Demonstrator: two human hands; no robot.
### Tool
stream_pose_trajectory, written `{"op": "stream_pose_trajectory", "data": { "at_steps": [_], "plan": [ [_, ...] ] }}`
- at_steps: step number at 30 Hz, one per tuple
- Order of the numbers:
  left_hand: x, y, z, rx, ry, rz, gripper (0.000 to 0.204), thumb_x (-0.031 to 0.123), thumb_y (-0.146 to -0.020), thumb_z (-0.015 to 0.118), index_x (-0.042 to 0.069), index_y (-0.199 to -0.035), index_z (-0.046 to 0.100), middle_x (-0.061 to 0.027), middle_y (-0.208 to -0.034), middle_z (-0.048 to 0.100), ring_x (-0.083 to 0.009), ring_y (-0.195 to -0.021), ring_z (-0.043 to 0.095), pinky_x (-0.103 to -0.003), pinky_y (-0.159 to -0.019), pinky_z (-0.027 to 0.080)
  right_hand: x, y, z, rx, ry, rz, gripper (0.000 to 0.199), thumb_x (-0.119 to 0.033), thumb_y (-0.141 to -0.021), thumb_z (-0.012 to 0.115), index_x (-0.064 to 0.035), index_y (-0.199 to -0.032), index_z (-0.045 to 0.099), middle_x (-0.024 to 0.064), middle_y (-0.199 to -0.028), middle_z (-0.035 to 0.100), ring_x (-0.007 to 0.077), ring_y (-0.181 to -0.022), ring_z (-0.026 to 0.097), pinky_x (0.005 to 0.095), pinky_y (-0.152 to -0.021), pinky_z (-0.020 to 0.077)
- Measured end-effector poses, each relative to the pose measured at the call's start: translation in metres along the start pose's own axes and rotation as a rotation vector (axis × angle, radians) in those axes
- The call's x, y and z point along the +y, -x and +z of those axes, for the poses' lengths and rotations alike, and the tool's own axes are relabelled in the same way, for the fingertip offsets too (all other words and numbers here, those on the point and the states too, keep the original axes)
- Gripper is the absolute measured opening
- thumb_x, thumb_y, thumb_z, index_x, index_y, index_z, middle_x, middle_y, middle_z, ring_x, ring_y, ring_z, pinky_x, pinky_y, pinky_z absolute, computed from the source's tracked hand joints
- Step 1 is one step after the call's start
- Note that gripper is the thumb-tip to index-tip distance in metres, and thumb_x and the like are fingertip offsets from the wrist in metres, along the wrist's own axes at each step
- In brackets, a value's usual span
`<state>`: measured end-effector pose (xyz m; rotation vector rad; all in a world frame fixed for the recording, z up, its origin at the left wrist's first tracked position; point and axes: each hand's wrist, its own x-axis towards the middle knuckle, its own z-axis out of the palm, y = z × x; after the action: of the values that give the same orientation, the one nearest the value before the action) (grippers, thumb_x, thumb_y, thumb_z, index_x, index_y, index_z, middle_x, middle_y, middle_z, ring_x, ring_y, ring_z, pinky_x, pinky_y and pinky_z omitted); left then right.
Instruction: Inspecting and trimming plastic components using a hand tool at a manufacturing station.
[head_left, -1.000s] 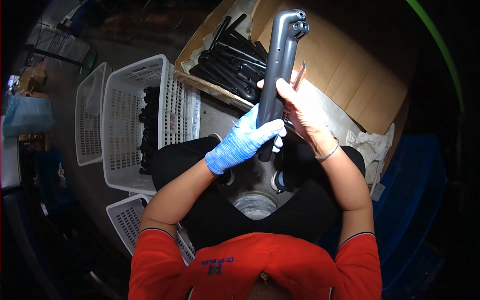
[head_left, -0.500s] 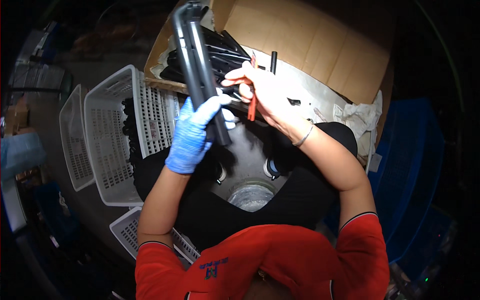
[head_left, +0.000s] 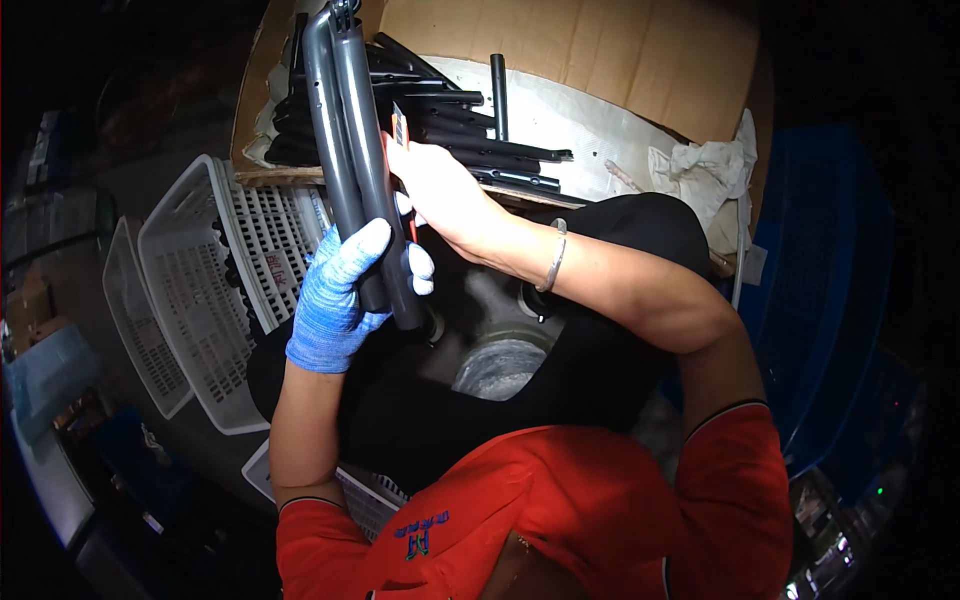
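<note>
Cloth of a black apron (head_left: 600,330) is lying across the person's lap, and a round metal opening (head_left: 497,368) is showing through it just below the hands. White slotted baskets (head_left: 215,290) are standing to the left, near the left knee. Left hand (head_left: 338,295), wearing a blue knit glove, is wrapping its fingers tightly round the lower end of a dark grey metal tube part (head_left: 355,150). Right hand (head_left: 435,190), bare with a bracelet at the wrist, is pressing against the tube's side while pinching a small red-handled tool (head_left: 402,135). The tube part is standing nearly upright, double-barrelled, smooth and dully shining. Beyond it, a cardboard box (head_left: 600,50) is holding more black tubes (head_left: 470,130) on white paper.
</note>
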<state>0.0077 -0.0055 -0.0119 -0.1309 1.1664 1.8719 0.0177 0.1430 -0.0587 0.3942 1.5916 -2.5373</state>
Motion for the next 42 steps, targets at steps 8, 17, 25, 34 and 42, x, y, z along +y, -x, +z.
{"op": "stream_pose_trajectory", "data": {
  "at_steps": [8,17,25,34,42],
  "plan": [
    [0.006,-0.002,0.001,0.067,0.022,0.061,0.035,0.021,-0.09,0.057,0.001,-0.118,0.05,-0.0135,-0.093,0.062,-0.02,-0.071,0.063,-0.032,-0.062,0.054,-0.008,0.001,-0.002,-0.115,0.025,-0.001,0.053,-0.049,-0.097,0.036,-0.0028,-0.102,0.063,0.0,-0.089,0.062,0.0085,-0.079,0.054,0.0236,-0.077,0.0421],
    [0.024,-0.008,-0.015,0.139,0.054,0.205,0.036,0.021,-0.089,0.06,0.003,-0.119,0.05,-0.0131,-0.107,0.06,-0.0182,-0.077,0.063,-0.033,-0.066,0.056,0.059,-0.112,-0.167,0.653,1.017,0.178,0.033,-0.016,-0.08,0.057,0.0062,-0.104,0.057,0.0251,-0.093,0.064,0.0344,-0.091,0.064,0.0396,-0.08,0.0504],
    [0.032,0.004,-0.022,0.271,0.096,0.191,0.036,0.018,-0.088,0.06,0.0,-0.117,0.05,-0.0177,-0.105,0.059,-0.0189,-0.072,0.064,-0.032,-0.063,0.056,0.119,-0.121,-0.199,0.588,1.181,0.404,0.058,-0.021,-0.07,0.073,0.0093,-0.114,0.049,0.0274,-0.108,0.06,0.0361,-0.105,0.059,0.0378,-0.091,0.0476],
    [0.032,0.005,-0.034,0.27,0.089,0.232,0.035,0.02,-0.091,0.056,0.0,-0.119,0.051,-0.0183,-0.107,0.06,-0.0203,-0.076,0.063,-0.033,-0.063,0.054,0.128,-0.122,-0.214,0.928,0.987,0.206,0.046,-0.021,-0.071,0.07,0.0052,-0.102,0.05,0.0239,-0.089,0.063,0.0344,-0.086,0.063,0.0411,-0.081,0.0486],
    [0.036,0.004,-0.034,0.292,0.075,0.275,0.036,0.02,-0.091,0.057,0.001,-0.12,0.05,-0.0178,-0.108,0.06,-0.0195,-0.074,0.063,-0.033,-0.062,0.055,0.1,-0.149,-0.209,0.792,0.358,-0.535,0.032,-0.018,-0.091,0.056,0.0019,-0.115,0.048,0.0109,-0.088,0.062,0.0164,-0.082,0.06,0.0292,-0.074,0.0481]
  ]
}}
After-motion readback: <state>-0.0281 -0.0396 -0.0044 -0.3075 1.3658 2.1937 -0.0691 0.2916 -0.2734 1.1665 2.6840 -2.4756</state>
